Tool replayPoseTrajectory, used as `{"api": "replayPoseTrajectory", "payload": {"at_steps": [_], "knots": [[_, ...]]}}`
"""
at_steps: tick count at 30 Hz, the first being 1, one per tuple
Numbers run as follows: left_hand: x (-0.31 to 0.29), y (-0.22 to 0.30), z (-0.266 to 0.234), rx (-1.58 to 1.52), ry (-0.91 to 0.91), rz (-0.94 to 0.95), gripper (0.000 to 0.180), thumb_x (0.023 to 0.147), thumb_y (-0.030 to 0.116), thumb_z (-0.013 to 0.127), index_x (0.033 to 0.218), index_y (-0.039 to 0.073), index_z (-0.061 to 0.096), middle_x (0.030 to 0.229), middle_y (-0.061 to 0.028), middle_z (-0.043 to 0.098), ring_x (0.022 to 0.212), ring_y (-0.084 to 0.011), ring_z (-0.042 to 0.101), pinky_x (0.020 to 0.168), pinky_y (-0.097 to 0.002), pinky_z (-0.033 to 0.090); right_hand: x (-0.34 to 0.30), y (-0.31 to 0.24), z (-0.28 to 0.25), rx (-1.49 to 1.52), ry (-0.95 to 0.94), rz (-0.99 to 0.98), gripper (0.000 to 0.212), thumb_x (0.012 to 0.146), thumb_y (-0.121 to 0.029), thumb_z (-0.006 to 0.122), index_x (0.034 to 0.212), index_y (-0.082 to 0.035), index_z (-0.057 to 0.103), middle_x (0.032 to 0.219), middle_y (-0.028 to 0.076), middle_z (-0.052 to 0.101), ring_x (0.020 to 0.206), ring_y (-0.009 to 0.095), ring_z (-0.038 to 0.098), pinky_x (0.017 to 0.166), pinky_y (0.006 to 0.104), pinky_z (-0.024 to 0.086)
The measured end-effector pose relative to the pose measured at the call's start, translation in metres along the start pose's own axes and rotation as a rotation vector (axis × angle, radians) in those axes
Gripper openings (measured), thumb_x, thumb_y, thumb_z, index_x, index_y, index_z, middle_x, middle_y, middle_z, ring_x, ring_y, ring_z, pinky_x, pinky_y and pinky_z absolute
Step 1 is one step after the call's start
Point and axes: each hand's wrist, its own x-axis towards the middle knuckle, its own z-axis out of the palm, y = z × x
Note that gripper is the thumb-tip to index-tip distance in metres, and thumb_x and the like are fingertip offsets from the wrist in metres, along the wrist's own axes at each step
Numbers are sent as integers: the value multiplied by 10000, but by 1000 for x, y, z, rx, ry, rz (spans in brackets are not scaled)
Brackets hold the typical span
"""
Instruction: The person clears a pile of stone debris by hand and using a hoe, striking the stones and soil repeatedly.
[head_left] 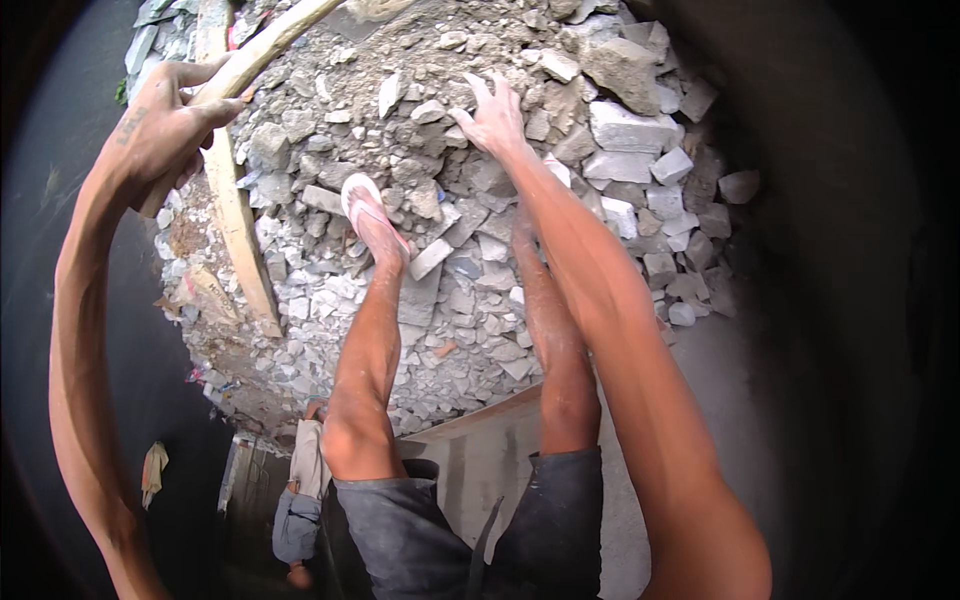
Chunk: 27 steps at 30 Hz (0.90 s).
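Observation:
My left hand (170,125) is wrapped around a thick pale wooden pole (270,48). The pole slants from beside my left wrist up past the top edge, and its far end is out of view. My right hand (492,118) reaches over a heap of broken concrete and grey dirt (400,150). Its fingers are spread, with nothing held in them; whether the fingertips touch the rubble I cannot tell. My left foot, in a pale flip-flop (362,192), stands on the rubble between the hands. The right foot is mostly hidden behind my right forearm.
A long plank (235,210) lies on the rubble at the left. Large concrete chunks (632,128) are piled at the right. Another person (300,500) is behind me at the lower left. A grey concrete surface (480,455) lies below my legs, and dark areas flank both sides.

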Motion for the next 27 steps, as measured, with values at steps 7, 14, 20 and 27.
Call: {"api": "replayPoseTrajectory", "payload": {"at_steps": [7, 14, 20, 27], "knots": [[-9, 1, 26, -60, 6, 21, 470, 896, 196, 667, 1284, -60, 596, 718, -78, 597, 495, -102, 516, 410, -271, 430, -36, 10, 15, -459, -335, -119, 361, 830, -399, 682, 1114, -178, 705, 1426, 86, 428, 1382, 374, 338, 1054, 622, 351], [-34, -19, 96, -232, 45, 134, 391, 892, 146, 660, 1228, -51, 626, 750, -149, 698, 494, -136, 606, 420, -290, 509, -70, -40, -4, 322, -237, 124, 471, 911, -454, 648, 1120, -35, 693, 1119, 152, 706, 1057, 273, 660, 935, 347, 496], [-43, -67, 271, -833, 363, 358, 289, 931, 286, 637, 1007, 19, 716, 687, -118, 692, 544, -177, 662, 544, -310, 539, -79, -149, -44, 1348, -310, 271, 813, 898, -585, 644, 1415, -48, 321, 1133, 226, 549, 1067, 338, 602, 852, 536, 555], [52, -281, 376, -465, 492, -617, 985, 731, 529, 800, 1438, 68, 292, 1407, -280, 385, 1320, -479, 370, 1046, -541, 404, -7, -163, -11, 874, -242, 404, 154, 936, -91, 616, 978, -8, 492, 742, 59, 551, 520, 127, 563, 448, 234, 529]]}}
